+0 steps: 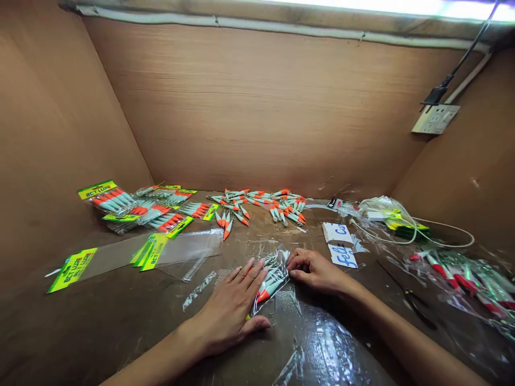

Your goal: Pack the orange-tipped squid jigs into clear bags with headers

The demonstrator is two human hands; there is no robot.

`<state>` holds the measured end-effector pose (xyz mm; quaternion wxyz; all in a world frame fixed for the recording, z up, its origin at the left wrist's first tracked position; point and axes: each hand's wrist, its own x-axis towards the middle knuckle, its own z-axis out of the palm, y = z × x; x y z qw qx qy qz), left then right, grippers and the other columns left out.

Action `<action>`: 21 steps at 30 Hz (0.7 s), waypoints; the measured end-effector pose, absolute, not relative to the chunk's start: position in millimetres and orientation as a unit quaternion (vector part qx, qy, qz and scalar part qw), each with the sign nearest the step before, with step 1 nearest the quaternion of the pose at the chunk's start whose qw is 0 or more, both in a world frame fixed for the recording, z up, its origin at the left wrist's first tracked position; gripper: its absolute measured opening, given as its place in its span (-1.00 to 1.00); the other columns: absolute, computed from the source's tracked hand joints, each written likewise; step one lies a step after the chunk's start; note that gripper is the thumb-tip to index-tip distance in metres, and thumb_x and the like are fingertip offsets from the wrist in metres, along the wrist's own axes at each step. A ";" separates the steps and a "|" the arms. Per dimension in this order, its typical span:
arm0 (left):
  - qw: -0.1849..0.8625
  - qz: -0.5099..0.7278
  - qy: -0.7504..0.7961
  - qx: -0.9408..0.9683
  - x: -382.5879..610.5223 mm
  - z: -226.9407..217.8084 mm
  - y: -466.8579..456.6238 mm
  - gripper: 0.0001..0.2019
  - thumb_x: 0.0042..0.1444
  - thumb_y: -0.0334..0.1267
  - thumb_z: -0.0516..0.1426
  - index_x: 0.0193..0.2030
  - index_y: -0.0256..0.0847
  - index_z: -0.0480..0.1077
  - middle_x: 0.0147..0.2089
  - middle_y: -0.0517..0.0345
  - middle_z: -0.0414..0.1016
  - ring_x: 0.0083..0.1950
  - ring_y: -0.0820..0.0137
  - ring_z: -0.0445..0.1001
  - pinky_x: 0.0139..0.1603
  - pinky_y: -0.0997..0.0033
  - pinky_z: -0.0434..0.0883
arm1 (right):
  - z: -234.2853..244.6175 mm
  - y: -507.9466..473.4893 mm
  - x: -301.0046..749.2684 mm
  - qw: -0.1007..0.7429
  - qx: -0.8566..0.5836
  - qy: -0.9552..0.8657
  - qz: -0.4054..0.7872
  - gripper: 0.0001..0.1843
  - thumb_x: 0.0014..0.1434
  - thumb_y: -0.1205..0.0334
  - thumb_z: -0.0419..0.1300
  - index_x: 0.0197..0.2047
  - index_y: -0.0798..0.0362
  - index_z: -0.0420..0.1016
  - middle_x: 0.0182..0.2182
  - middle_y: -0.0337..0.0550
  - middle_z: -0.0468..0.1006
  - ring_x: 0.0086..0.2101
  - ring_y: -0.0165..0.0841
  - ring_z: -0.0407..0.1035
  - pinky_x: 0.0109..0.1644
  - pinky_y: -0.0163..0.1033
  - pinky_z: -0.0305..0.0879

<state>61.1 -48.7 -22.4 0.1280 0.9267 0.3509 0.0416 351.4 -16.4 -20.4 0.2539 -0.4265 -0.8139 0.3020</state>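
A clear plastic bag of orange-tipped pale lures (272, 279) lies on the brown table between my hands. My left hand (233, 308) lies flat with fingers stretched out, pressing on the bag's left side. My right hand (314, 271) has its fingers curled together, pinching the bag's upper right edge. A loose heap of orange-and-grey lures (261, 206) lies farther back at the middle of the table.
Filled lure packs with yellow-green header cards (137, 206) are stacked at the back left. Empty sleeves with the same cards (120, 257) lie at the left. White handwritten labels (340, 244), a white cord (422, 228) and bagged red-tipped lures (462, 279) sit on the right. A wall socket (435, 118) hangs at the upper right.
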 end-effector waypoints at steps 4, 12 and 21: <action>0.130 0.039 0.352 0.926 62.4 -22.3 -48.1 -0.14 0.23 0.33 -0.07 0.51 0.02 -0.33 0.55 0.08 -0.37 0.53 0.04 -0.29 0.46 -0.09 -0.10 | -24.3 -11.5 350.5 0.264 -0.444 -0.796 0.316 -0.80 0.19 0.33 0.17 -0.17 0.02 0.62 -0.17 -0.14 0.58 -0.17 -0.29 0.45 -0.02 -0.21 0.30; 0.135 0.051 0.358 0.923 62.7 -24.0 -49.4 -0.10 0.19 0.38 -0.07 0.51 0.01 -0.31 0.55 0.06 -0.37 0.53 0.03 -0.26 0.46 -0.08 -0.09 | -26.9 -10.3 341.5 0.242 -0.481 -0.795 0.280 -0.60 0.04 0.50 0.12 -0.10 -0.01 0.60 -0.25 -0.19 0.54 -0.29 -0.35 0.38 -0.18 -0.27 0.26; 0.143 0.041 0.357 0.922 63.4 -21.3 -51.7 -0.11 0.20 0.38 -0.09 0.50 0.04 -0.35 0.55 0.09 -0.40 0.54 0.06 -0.32 0.46 -0.11 -0.11 | -26.6 -10.2 343.3 0.242 -0.444 -0.804 0.313 -0.51 0.11 0.46 0.10 0.06 -0.06 0.59 -0.12 -0.14 0.55 -0.12 -0.27 0.42 0.03 -0.20 0.28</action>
